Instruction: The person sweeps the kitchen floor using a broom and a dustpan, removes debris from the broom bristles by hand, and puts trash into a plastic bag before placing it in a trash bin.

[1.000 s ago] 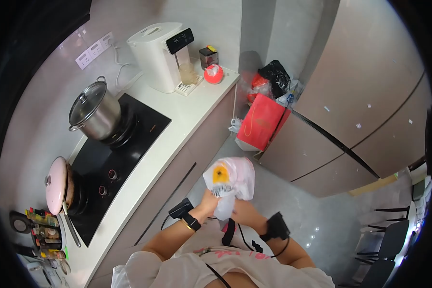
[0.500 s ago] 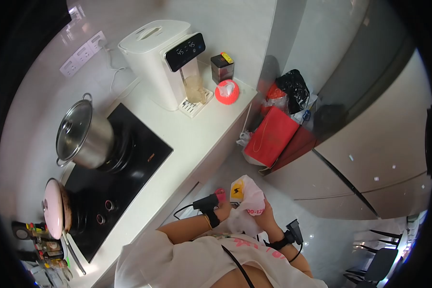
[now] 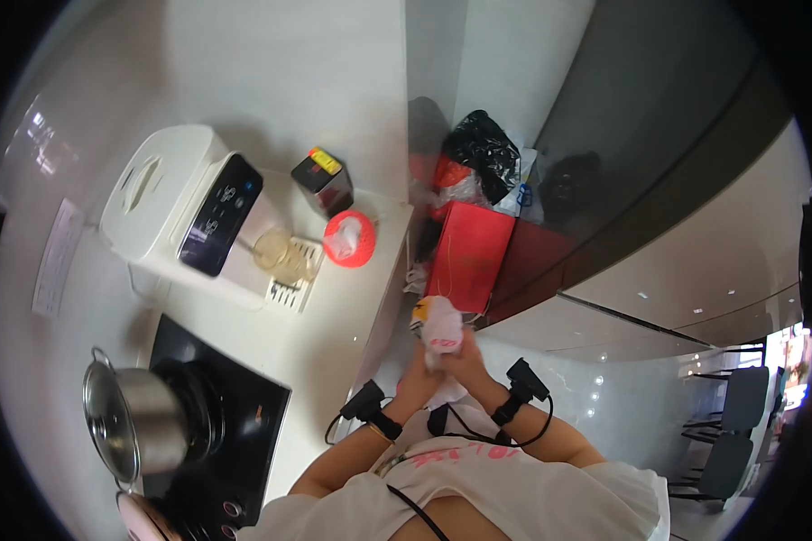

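In front of my body I hold a white plastic bag [image 3: 443, 326] with pink print and a yellow and black patch at its upper left. My left hand [image 3: 419, 377] is closed on the lower left of the bag. On its lower right, my right hand [image 3: 465, 362] is closed too, close beside the left. Part of the bag hangs below the hands, and some fingers are hidden. A red box [image 3: 471, 257] stands on the floor just beyond the bag.
On the counter [image 3: 329, 338] at left are a white water dispenser [image 3: 176, 203] with a glass jug, a dark canister [image 3: 323, 185], a red round basket [image 3: 349, 239] and a lidded pot [image 3: 144, 419] on the hob. A black bag [image 3: 484, 153] lies behind the box; chairs [image 3: 733, 397] stand right.
Both hands have moved forward, up and closer together, and the bag looks more bunched. My view has turned, so the dispenser and pot sit lower and further left.
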Available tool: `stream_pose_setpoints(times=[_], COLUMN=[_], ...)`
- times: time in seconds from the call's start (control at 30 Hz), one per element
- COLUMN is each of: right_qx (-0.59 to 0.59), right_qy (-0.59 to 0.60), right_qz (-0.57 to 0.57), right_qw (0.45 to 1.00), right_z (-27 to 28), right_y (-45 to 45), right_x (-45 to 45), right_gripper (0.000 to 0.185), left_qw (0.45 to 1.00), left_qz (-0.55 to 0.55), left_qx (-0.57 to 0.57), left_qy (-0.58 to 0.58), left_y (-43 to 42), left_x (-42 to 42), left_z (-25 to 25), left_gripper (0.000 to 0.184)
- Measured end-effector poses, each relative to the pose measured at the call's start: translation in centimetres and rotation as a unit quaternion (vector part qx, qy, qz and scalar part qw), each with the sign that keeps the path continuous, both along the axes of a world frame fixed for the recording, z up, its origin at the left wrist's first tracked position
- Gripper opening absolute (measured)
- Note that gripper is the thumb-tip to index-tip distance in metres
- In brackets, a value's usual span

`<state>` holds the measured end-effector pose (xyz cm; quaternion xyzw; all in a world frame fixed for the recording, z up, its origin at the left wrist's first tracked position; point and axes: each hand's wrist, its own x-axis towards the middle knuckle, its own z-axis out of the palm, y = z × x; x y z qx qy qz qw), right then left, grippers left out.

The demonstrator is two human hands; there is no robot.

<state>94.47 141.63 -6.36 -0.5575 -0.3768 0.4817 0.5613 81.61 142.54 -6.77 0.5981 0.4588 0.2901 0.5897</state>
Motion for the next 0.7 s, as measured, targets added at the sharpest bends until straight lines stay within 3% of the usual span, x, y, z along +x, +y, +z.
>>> stream_pose_setpoints(times=[0.07, 0.13, 0.17, 0.2, 0.23, 0.27, 0.33, 0.37, 0.43, 0.47, 0.5, 0.53, 0.57, 0.6, 0.63, 0.7], right_qx=[-0.115, -0.136, -0.069, 0.002, -0.144, -0.138, -0.265, -0.255, -0.26, -0.148, -0.037, -0.134, -0.021, -0.091, -0.077, -0.026], right_qy=[-0.004, -0.02, -0.128, -0.232, -0.096, -0.094, 0.132, 0.132, 0.235, 0.235, 0.231, 0.213, 0.275, 0.193, 0.183, 0.17], right_qz=[0.136, 0.203, 0.2, 0.191, 0.201, 0.201, 0.076, 0.079, -0.08, -0.079, -0.077, -0.159, -0.122, -0.261, -0.286, -0.208], right_qw=[0.984, 0.969, 0.969, 0.954, 0.964, 0.965, 0.952, 0.955, 0.933, 0.958, 0.969, 0.955, 0.954, 0.941, 0.937, 0.963], right_z=[1.1, 0.7, -0.9, -2.3, -1.7, -2.2, -4.5, -8.2, -15.8, -14.8, -12.2, 0.8, 1.3, 2.7, 4.1, 5.1], right_y=[1.7, 3.4, 3.9, 6.3, 7.7, 9.1, 11.4, 13.1, 17.0, 20.3, 24.9, 27.2, 30.7, 35.8, 39.0, 42.0], right_x=[0.6, 2.9, 3.4, 4.8, 5.3, 6.0, 7.5, 8.8, 11.3, 12.3, 13.7, 13.5, 15.6, 17.1, 18.1, 17.0], right_gripper=[0.07, 0.079, 0.077, 0.076, 0.08, 0.08, 0.066, 0.066, 0.058, 0.059, 0.06, 0.064, 0.068, 0.067, 0.065, 0.062], left_qw=[1.0, 0.952, 0.953, 0.969, 0.974, 0.975, 0.926, 0.929, 0.818, 0.907, 0.93, 0.945, 0.949, 0.951, 0.97, 0.947], left_qz=[0.014, 0.094, 0.095, 0.102, 0.11, 0.11, 0.195, 0.195, 0.205, 0.163, 0.143, 0.13, 0.138, 0.148, 0.111, 0.08], left_qx=[0.021, -0.146, -0.144, -0.167, -0.191, -0.184, -0.302, -0.291, -0.399, -0.242, -0.16, -0.077, -0.041, -0.005, 0.097, 0.31], left_qy=[0.004, -0.253, -0.25, -0.153, -0.057, -0.054, -0.116, -0.118, -0.36, -0.304, -0.297, -0.29, -0.281, -0.271, -0.193, -0.031], left_y=[2.1, 4.2, 4.9, 7.5, 8.5, 9.7, 12.2, 14.1, 18.8, 21.6, 24.7, 27.8, 29.9, 31.9, 32.2, 32.2], left_x=[0.2, 0.8, 1.5, 3.5, 5.0, 6.3, 9.1, 10.8, 13.8, 15.3, 16.8, 18.3, 19.6, 20.8, 20.2, 19.0], left_z=[0.1, -3.6, -3.8, -3.7, -3.7, -3.5, -3.3, -4.3, -8.0, -9.1, -6.8, -4.4, -0.5, 3.7, 5.2, 8.2], left_gripper=[0.059, 0.057, 0.057, 0.053, 0.049, 0.049, 0.045, 0.045, 0.046, 0.049, 0.051, 0.053, 0.053, 0.052, 0.047, 0.037])
